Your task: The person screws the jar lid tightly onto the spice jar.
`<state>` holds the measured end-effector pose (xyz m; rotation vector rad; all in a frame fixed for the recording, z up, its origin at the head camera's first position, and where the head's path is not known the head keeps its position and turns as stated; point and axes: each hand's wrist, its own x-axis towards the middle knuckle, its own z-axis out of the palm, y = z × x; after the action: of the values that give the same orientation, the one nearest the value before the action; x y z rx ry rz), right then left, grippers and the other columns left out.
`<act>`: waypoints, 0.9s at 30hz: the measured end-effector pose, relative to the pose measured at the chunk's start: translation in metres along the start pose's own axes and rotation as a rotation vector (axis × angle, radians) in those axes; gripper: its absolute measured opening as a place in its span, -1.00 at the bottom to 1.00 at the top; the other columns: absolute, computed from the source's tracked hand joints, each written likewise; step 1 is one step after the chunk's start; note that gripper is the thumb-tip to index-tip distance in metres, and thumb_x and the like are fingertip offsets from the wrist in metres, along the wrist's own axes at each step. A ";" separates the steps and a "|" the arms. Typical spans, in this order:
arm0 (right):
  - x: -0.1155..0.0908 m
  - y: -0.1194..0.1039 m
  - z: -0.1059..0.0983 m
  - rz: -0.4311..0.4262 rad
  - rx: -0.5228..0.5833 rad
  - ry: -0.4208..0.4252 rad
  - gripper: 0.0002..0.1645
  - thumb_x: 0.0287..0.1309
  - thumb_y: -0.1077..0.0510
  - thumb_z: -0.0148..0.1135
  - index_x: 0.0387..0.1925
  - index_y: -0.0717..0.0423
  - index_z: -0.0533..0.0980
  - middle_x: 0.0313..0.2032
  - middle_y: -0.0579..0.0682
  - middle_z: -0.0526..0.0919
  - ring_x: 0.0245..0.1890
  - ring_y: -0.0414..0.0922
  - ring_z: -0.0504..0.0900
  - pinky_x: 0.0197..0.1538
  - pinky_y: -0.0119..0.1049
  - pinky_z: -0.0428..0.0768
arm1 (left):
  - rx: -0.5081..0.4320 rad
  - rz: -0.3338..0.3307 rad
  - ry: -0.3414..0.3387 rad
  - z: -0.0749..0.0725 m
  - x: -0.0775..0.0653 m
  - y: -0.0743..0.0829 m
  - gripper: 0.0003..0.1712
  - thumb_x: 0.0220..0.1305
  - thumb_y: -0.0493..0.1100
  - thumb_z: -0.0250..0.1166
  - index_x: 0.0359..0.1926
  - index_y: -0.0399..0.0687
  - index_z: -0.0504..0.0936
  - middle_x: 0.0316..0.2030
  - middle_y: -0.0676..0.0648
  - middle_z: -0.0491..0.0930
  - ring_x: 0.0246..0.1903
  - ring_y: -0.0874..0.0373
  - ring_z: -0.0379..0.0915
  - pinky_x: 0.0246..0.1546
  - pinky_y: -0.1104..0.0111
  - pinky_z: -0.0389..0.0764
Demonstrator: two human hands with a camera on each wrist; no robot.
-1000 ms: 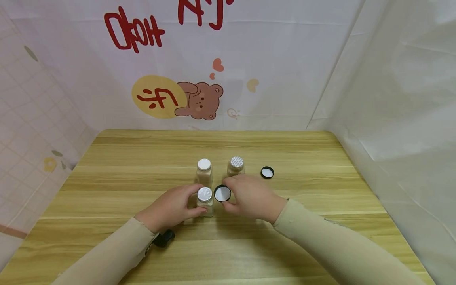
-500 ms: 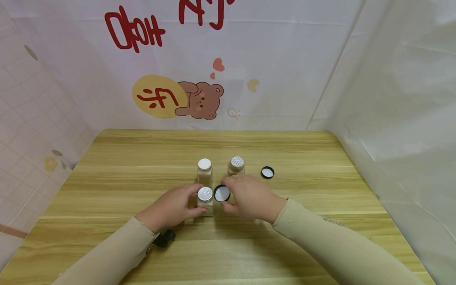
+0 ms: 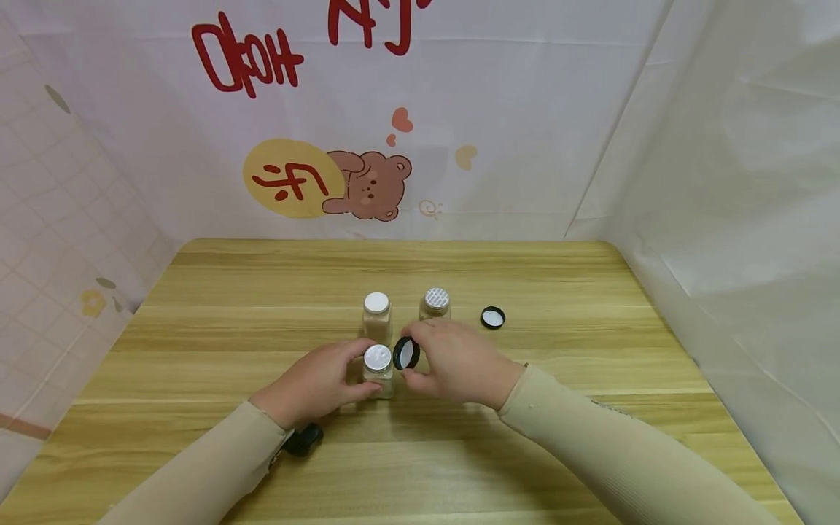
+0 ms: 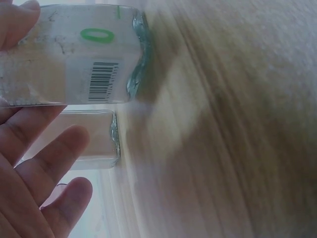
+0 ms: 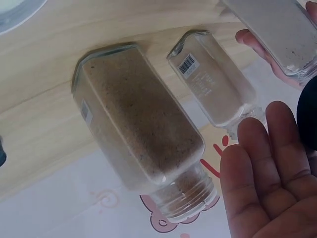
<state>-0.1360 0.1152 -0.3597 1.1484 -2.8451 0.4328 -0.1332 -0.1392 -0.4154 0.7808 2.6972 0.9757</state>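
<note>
My left hand (image 3: 315, 383) holds a square glass spice jar (image 3: 378, 390) upright, thumb and forefinger around its neck and side. A whitish seal covers its mouth. Powder fills this jar (image 4: 74, 54), which bears a barcode and a green oval in the left wrist view. Just right of the jar, my right hand (image 3: 456, 361) pinches a black screw lid (image 3: 406, 353) by its rim, tilted on edge with the white liner showing. In the right wrist view, the other fingers (image 5: 247, 173) of that hand are extended, and the lid (image 5: 308, 114) is cut off at the edge.
Behind stand two more sealed jars: a pale one (image 3: 377, 321) and a browner one (image 3: 435, 305), partly hidden by my right hand. A second black lid (image 3: 492, 317) lies liner up at the right. The wooden table (image 3: 262, 284) meets a printed back curtain (image 3: 512, 109).
The lid in my right hand has turned from facing up to tilted on edge, shifting slightly left. My left hand and the jars stay in place.
</note>
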 end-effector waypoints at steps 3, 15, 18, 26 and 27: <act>0.001 -0.001 0.000 -0.001 0.029 0.001 -0.54 0.16 -0.04 0.45 0.01 0.07 0.57 -0.26 -0.13 0.69 -0.31 -0.21 0.57 -0.15 -0.27 0.63 | 0.005 0.008 0.006 0.000 0.000 0.000 -0.46 0.28 0.10 0.54 0.22 0.23 0.60 0.08 0.23 0.69 0.17 0.22 0.61 0.27 0.05 0.60; 0.007 -0.002 0.005 0.004 0.120 -0.007 -0.50 0.19 -0.02 0.44 0.07 0.12 0.54 -0.17 -0.03 0.73 -0.24 -0.18 0.60 -0.07 -0.22 0.66 | 0.014 0.014 -0.001 0.003 -0.001 -0.003 -0.47 0.31 0.10 0.52 0.24 0.21 0.59 0.10 0.18 0.70 0.13 0.23 0.61 0.19 0.07 0.63; 0.008 -0.003 0.006 0.001 0.135 -0.010 -0.48 0.21 -0.03 0.44 0.10 0.14 0.53 -0.12 -0.03 0.74 -0.19 -0.17 0.63 -0.02 -0.21 0.68 | 0.014 0.017 -0.001 0.003 -0.001 -0.003 -0.47 0.31 0.09 0.52 0.24 0.22 0.59 0.10 0.19 0.70 0.13 0.25 0.61 0.17 0.09 0.63; 0.014 -0.005 0.008 -0.017 0.232 -0.011 -0.57 0.18 0.05 0.46 0.02 0.10 0.55 -0.11 -0.08 0.74 -0.05 -0.10 0.75 0.04 -0.22 0.69 | 0.001 0.015 0.005 0.001 -0.001 -0.002 -0.46 0.29 0.04 0.54 0.25 0.24 0.59 0.14 0.20 0.69 0.18 0.23 0.60 0.24 0.05 0.60; 0.014 -0.005 0.008 -0.018 0.238 -0.011 -0.58 0.18 0.05 0.45 0.02 0.09 0.55 -0.12 -0.10 0.74 -0.06 -0.11 0.74 0.03 -0.23 0.68 | 0.004 0.015 0.004 0.001 -0.001 -0.002 -0.46 0.29 0.04 0.54 0.25 0.25 0.59 0.14 0.20 0.69 0.18 0.23 0.60 0.25 0.05 0.60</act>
<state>-0.1418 0.0999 -0.3642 1.2127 -2.8489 0.7840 -0.1327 -0.1399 -0.4176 0.8017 2.7016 0.9771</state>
